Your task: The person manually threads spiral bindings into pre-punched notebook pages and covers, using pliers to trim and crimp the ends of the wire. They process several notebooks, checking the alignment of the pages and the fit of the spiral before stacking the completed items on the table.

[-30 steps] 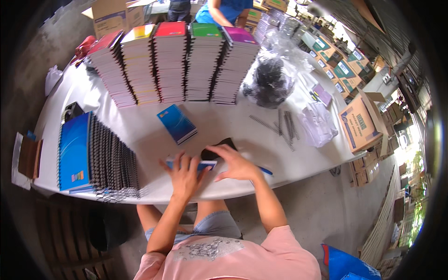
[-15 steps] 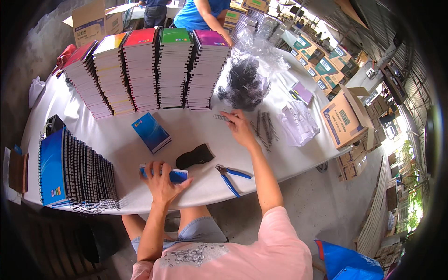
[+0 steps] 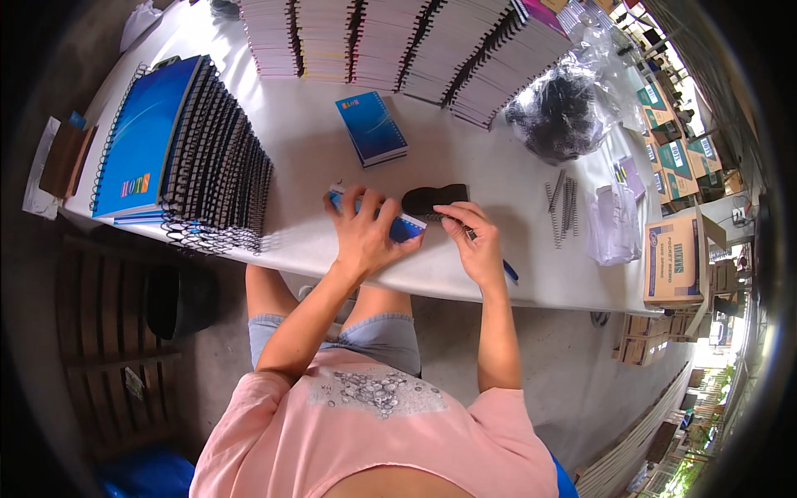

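Observation:
My left hand (image 3: 365,234) presses down on a small blue notepad (image 3: 405,226) lying near the front edge of the white table (image 3: 315,166). My right hand (image 3: 475,242) pinches a black spiral binding coil (image 3: 448,217) at the notepad's right edge. A black pouch-like object (image 3: 433,199) lies just behind both hands. Blue-handled pliers (image 3: 508,270) poke out from under my right hand.
A small stack of blue notepads (image 3: 372,128) sits behind. Larger blue spiral notebooks (image 3: 178,149) are fanned at the left. Tall notebook stacks (image 3: 398,41) line the back. A bag of black coils (image 3: 554,116), loose coils (image 3: 563,204) and cardboard boxes (image 3: 677,257) are on the right.
My right hand came back from the loose coils at the right with a coil and now meets the notepad. The view has tilted down and closer to the table.

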`<action>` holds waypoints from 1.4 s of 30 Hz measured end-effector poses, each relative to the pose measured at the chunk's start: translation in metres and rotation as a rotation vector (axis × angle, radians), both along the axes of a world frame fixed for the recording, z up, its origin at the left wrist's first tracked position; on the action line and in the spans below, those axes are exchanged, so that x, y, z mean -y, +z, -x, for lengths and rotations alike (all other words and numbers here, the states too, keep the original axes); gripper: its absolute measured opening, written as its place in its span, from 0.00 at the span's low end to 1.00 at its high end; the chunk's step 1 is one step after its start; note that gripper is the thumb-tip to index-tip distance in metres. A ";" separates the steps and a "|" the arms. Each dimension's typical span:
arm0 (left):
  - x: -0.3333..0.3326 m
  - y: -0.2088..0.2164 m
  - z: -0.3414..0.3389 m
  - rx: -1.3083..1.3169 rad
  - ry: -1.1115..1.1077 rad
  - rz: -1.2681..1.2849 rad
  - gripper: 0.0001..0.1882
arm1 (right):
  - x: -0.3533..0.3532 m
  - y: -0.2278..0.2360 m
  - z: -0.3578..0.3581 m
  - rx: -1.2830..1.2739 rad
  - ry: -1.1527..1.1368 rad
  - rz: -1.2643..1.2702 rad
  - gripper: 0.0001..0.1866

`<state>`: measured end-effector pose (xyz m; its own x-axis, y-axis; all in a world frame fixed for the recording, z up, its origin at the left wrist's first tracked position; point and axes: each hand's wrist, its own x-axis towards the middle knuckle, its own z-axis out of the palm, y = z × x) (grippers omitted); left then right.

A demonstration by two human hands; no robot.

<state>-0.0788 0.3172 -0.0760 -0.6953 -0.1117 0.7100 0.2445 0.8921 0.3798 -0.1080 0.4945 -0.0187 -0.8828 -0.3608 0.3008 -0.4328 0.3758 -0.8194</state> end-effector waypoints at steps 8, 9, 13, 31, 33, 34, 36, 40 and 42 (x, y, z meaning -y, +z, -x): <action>-0.007 0.001 0.000 0.000 0.025 0.011 0.23 | -0.006 0.003 0.001 0.039 0.037 -0.084 0.10; -0.006 0.002 0.000 0.002 0.019 0.017 0.23 | -0.006 0.005 -0.001 0.106 0.034 -0.109 0.10; -0.004 0.001 0.000 -0.001 0.027 0.031 0.24 | -0.006 0.004 -0.003 0.245 0.104 -0.088 0.10; -0.003 -0.001 -0.001 0.028 0.002 0.018 0.24 | -0.006 0.000 0.002 0.279 0.161 0.004 0.13; -0.003 -0.001 -0.001 0.007 0.001 0.014 0.24 | -0.008 -0.002 0.003 0.286 0.168 0.000 0.13; -0.004 -0.001 -0.002 0.009 0.002 0.013 0.24 | -0.009 -0.003 0.003 0.291 0.174 -0.002 0.13; -0.003 0.000 -0.002 0.004 0.008 0.028 0.24 | -0.008 0.000 0.002 0.336 0.169 -0.027 0.13; -0.004 -0.003 -0.002 0.012 -0.012 0.020 0.25 | -0.014 0.002 0.002 0.404 0.204 -0.104 0.15; -0.001 -0.001 -0.002 0.002 0.023 0.041 0.24 | -0.011 0.017 -0.003 0.106 0.212 -0.309 0.15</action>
